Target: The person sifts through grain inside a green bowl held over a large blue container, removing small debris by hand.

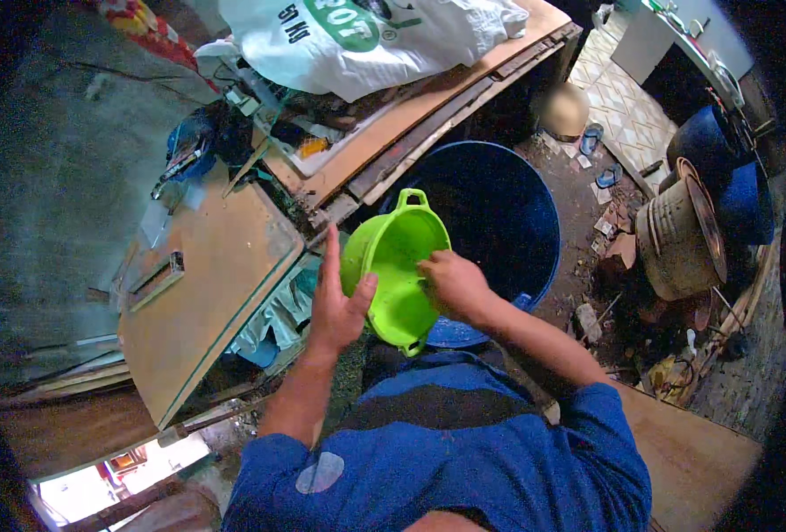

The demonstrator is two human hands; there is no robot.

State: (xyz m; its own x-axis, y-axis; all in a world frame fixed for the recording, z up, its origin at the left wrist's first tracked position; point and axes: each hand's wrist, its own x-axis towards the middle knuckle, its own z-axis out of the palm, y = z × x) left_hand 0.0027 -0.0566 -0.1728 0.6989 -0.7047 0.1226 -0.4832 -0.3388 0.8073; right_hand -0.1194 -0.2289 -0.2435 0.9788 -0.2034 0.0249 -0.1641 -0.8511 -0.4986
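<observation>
A lime-green plastic basin (403,302) with two loop handles is tilted on its side before me, its hollow facing right. My left hand (340,299) holds it from the left, palm on the outer wall and thumb by the rim. My right hand (456,282) is at the basin's right side with curled fingers over its hollow; whether they grip anything is hidden. Right behind the basin stands a large blue plastic drum (554,233), its mouth open and its inside dark.
A wooden table (393,156) bears a white woven sack (393,46) with printing. To the left is a slanted wooden board (213,292). A dented metal pot (672,243), blue sandals (590,139) and rubble (589,322) lie on the right. Another blue barrel (699,143) stands beyond.
</observation>
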